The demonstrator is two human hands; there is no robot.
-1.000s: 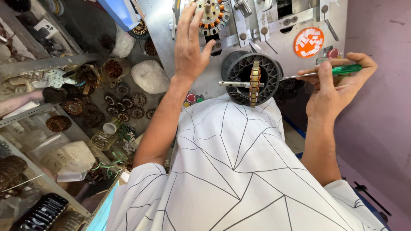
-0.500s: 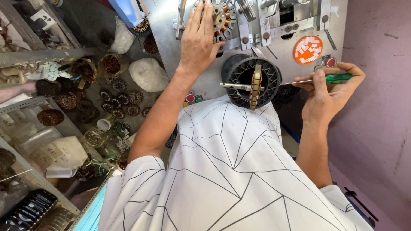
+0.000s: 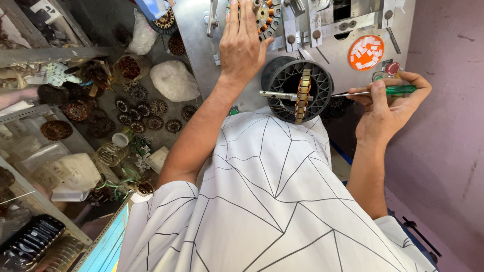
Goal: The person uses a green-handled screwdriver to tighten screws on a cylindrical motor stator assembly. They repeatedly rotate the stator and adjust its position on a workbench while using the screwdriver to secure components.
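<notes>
My left hand [image 3: 242, 43] lies flat on a round toothed stator core [image 3: 264, 12] mounted on a grey metal winding machine [image 3: 322, 35]. My right hand [image 3: 388, 108] grips a green-handled screwdriver [image 3: 385, 91], its thin shaft pointing left toward a black ribbed spool [image 3: 301, 89]. A brass-coloured stack and a metal spindle sit at the spool's centre. My white patterned shirt fills the lower view.
An orange round sticker [image 3: 366, 52] and a red button [image 3: 392, 68] are on the machine's right side. Left of it, shelves [image 3: 50, 53] hold several wound copper coils [image 3: 143, 116], a white lump [image 3: 174, 80] and plastic bags. A pink wall [image 3: 448, 126] stands at right.
The view has shifted slightly; my left hand has slid up a little on the stator core. My right hand keeps the screwdriver near the spool.
</notes>
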